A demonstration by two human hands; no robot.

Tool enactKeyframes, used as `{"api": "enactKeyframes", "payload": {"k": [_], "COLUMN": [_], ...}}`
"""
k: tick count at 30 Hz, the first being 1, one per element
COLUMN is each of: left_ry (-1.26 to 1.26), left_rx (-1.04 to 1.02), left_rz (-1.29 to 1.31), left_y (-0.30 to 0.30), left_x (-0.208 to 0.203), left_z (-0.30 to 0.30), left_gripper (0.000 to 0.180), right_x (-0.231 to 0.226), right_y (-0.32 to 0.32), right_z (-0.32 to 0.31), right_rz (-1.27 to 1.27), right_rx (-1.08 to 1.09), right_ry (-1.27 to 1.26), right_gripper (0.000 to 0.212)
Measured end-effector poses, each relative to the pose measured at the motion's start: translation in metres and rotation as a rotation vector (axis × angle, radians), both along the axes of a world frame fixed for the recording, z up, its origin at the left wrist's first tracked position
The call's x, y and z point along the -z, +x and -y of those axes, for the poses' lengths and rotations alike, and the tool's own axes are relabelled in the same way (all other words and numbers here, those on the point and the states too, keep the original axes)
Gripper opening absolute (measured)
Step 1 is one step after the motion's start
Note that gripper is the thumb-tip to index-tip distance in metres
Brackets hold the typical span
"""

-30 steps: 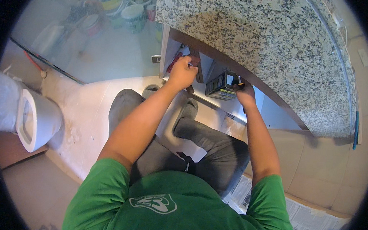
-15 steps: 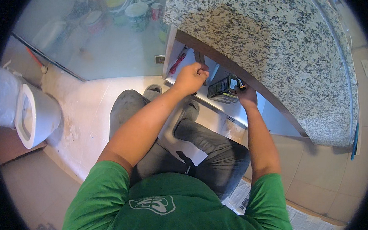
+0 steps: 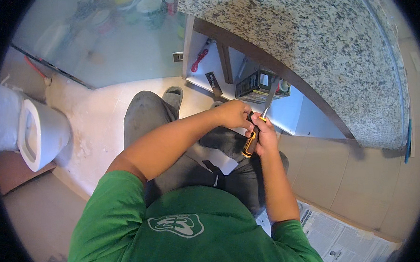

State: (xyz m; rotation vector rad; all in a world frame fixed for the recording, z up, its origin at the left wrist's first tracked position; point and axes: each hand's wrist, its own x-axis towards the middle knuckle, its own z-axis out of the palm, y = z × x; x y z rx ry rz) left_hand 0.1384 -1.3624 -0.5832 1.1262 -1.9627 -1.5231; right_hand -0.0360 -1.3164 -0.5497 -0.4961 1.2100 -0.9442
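Note:
My right hand point(image 3: 267, 136) is wrapped round a chisel point(image 3: 249, 144) with a black and orange handle. Its flat metal blade points up and away, in front of the cabinet opening. Close against the handle, my left hand point(image 3: 236, 116) has its fingers bent in a pinch; a small dark thing shows at the fingertips, too hidden to name. Beyond my hands, a dark open box point(image 3: 250, 89) with a few items in it stands on the white cabinet floor. A black strip with pale lettering point(image 3: 213, 83) lies left of it, near the cabinet's front edge.
A speckled granite counter point(image 3: 289, 31) with a brown edge overhangs the cabinet. Inside are a brown upright piece point(image 3: 224, 61) and a red cord point(image 3: 199, 60). Left are a frosted glass panel point(image 3: 143, 58) and a toilet point(image 3: 41, 133). Newspaper point(image 3: 341, 244) covers floor at lower right.
Both hands have drawn back from the cabinet toward my knees and come together. My right hand has brought the chisel out from the dark box. The black strip now shows uncovered.

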Motion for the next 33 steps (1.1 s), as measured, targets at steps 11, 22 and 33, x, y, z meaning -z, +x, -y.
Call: {"api": "enactKeyframes", "payload": {"k": [11,22,33], "left_ry": [0.028,0.519,0.702], "left_rx": [-0.01,-0.251,-0.24], "left_rz": [-0.288,-0.516,-0.923], "left_y": [-0.007,0.011,0.024], "left_x": [0.013,-0.011,-0.012], "left_z": [-0.015,0.014,0.024], "left_gripper": [0.044,0.024,0.039], "right_x": [0.007,-0.017,-0.023], "right_y": [-0.01,-0.025,-0.022], "right_z": [-0.016,-0.059,-0.095], "right_rz": [-0.03,-0.233,-0.304], "right_rx": [-0.027,-0.052,-0.191], "right_ry": [-0.04,0.02,-0.049], "right_gripper": [0.027,0.021,0.023]}}
